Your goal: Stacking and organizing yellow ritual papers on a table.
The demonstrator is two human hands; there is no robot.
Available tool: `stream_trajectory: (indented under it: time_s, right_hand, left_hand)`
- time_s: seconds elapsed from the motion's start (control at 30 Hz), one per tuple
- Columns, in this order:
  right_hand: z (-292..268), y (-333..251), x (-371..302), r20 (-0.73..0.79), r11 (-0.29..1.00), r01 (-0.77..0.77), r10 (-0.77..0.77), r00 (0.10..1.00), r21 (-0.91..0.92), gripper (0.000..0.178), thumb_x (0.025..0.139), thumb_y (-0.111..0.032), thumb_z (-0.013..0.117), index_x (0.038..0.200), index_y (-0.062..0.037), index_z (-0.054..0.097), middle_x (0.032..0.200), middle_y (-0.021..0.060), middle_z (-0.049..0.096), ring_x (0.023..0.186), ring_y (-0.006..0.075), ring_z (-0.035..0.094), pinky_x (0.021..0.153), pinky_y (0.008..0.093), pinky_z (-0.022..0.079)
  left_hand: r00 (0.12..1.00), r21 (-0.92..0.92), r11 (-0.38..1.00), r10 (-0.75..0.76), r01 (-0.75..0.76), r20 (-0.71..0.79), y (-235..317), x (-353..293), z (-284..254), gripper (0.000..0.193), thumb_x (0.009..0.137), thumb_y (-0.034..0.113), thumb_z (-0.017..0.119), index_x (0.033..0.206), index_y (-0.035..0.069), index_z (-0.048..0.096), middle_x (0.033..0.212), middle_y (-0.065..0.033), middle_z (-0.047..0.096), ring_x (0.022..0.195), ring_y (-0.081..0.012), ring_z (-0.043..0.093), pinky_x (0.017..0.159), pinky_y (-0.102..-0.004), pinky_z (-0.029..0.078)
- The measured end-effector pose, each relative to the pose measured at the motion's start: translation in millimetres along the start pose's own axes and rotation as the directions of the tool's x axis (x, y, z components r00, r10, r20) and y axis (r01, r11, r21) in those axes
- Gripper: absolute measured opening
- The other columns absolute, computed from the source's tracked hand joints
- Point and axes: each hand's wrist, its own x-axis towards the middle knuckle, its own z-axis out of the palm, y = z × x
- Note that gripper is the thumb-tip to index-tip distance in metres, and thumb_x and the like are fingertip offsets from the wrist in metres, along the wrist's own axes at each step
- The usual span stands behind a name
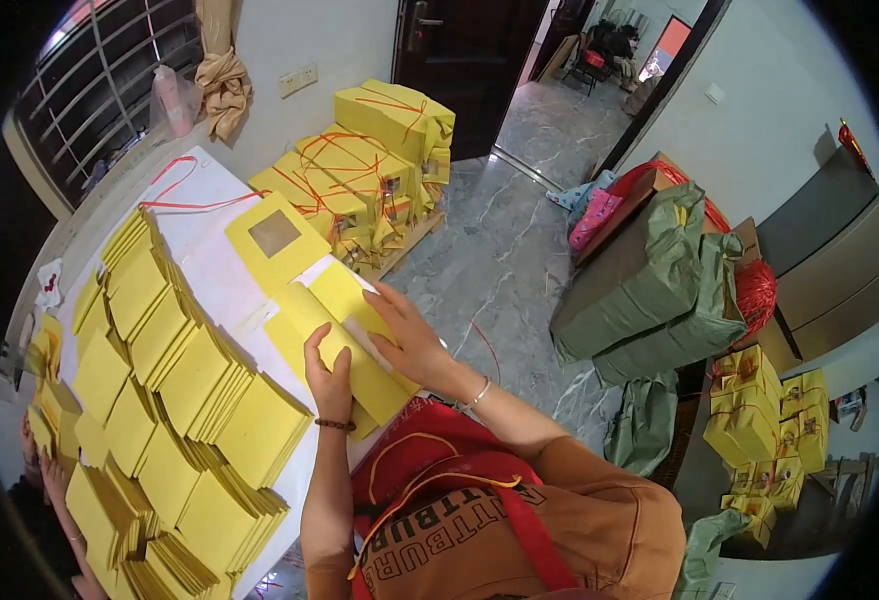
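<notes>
A yellow paper sheet [306,318] lies partly folded on the near right edge of the white table, with a pale strip along its middle. My left hand [331,378] rests over its near left part, fingers raised and apart, a beaded bracelet at the wrist. Spread across the sheet's right side is my right hand [412,340], fingers stretched out and touching the paper. Just beyond the sheet lies a flat yellow piece with a square window [276,274]. Rows of stacked folded yellow paper pieces [190,380] cover the table left of my hands.
The white table [222,180] runs beside a barred window. Tied yellow bundles [360,165] are piled beyond it. Green wrapped bundles [630,285] stand right on the grey floor, with more yellow packs [745,410] behind. Another person's hands [52,478] handle yellow pieces at the far left.
</notes>
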Motion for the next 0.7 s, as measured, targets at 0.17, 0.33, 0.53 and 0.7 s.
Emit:
stream_trajectory:
  time_s: [0.17,0.33,0.53,0.7]
  right_hand:
    - [14.7,-17.9,-3.3,0.141,0.917,-0.1,0.048,0.989,0.386,0.053,0.089,-0.02,0.048,0.133,0.0022,0.028,0.131,0.0179,0.037,0.12,0.0263,0.039,0.098,0.0331,0.033]
    - [35.7,-2.9,-10.0,0.286,0.621,-0.442,0.339,0.896,0.648,0.058,0.089,-0.031,0.046,0.133,0.0035,0.029,0.128,0.0208,0.042,0.12,0.0267,0.04,0.098,0.0316,0.032]
    - [26.5,-2.9,-2.7,0.454,0.501,-0.626,0.432,0.779,0.598,0.061,0.09,-0.033,0.047,0.131,0.0078,0.029,0.122,0.0161,0.046,0.108,0.0195,0.046,0.09,0.0268,0.037]
    - [29.3,12.9,6.9,0.558,0.223,-0.643,0.343,0.755,0.733,0.052,0.09,-0.034,0.045,0.123,0.0061,0.038,0.109,0.0104,0.052,0.098,0.0145,0.048,0.083,0.0242,0.04]
  left_hand:
    - [0.996,-0.194,0.977,-0.093,0.091,-0.003,-5.0,-1.4,0.6,0.045,0.076,0.002,0.054,0.119,0.001,0.044,0.12,-0.0101,0.045,0.112,-0.0199,0.042,0.097,-0.0305,0.032]
    - [0.998,-0.11,0.993,-0.037,0.032,-0.05,9.1,-3.1,3.5,0.05,0.075,0.0,0.053,0.123,0.001,0.04,0.124,-0.011,0.041,0.112,-0.02,0.042,0.096,-0.03,0.033]
    - [0.996,-0.147,0.988,0.041,-0.053,-0.082,5.3,-1.9,5.7,0.053,0.085,0.007,0.049,0.132,0.004,0.026,0.118,-0.0139,0.045,0.102,-0.0199,0.049,0.088,-0.03,0.041]
    - [0.996,-0.382,0.92,-0.09,0.092,0.023,4.9,0.2,7.5,0.05,0.096,0.025,0.03,0.138,0.008,0.009,0.097,-0.014,0.054,0.07,-0.0126,0.054,0.063,-0.024,0.046]
